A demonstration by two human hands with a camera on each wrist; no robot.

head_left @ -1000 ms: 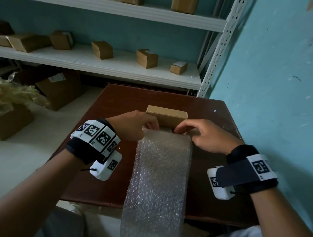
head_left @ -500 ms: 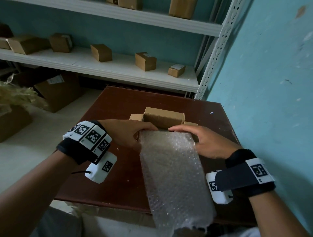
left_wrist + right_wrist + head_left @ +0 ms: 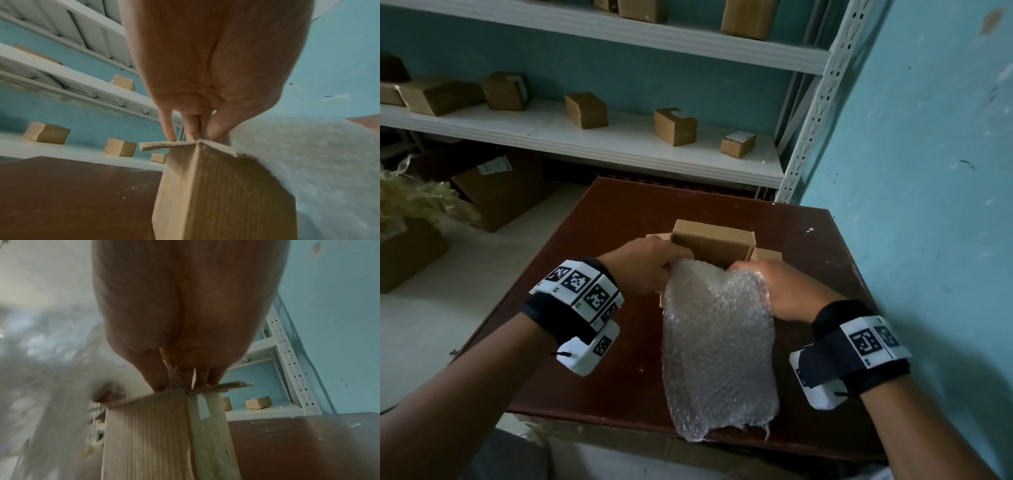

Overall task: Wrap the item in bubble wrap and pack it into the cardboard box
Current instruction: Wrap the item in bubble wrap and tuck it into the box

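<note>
An open cardboard box (image 3: 714, 245) stands on the brown table (image 3: 619, 222), side flaps spread. A sheet of bubble wrap (image 3: 717, 342) runs from the box's near rim down toward the table's front edge. My left hand (image 3: 674, 269) grips the wrap's upper left corner at the box's left near corner. My right hand (image 3: 739, 269) pinches the upper right corner. The left wrist view shows the left hand (image 3: 197, 136) at the box (image 3: 216, 194) beside the wrap (image 3: 318, 154). In the right wrist view, the right hand (image 3: 174, 384) pinches wrap (image 3: 41, 386) over the box (image 3: 154, 434). No item shows.
White metal shelving (image 3: 619, 150) behind the table carries several small cardboard boxes (image 3: 674, 126). A teal wall (image 3: 928, 205) runs close along the table's right side. Larger cartons (image 3: 500, 192) and pale packing straw (image 3: 410, 202) sit on the floor at the left.
The bubble wrap has been drawn up toward the box; its tail no longer hangs over the table's front edge. The box's side flaps now stand spread out.
</note>
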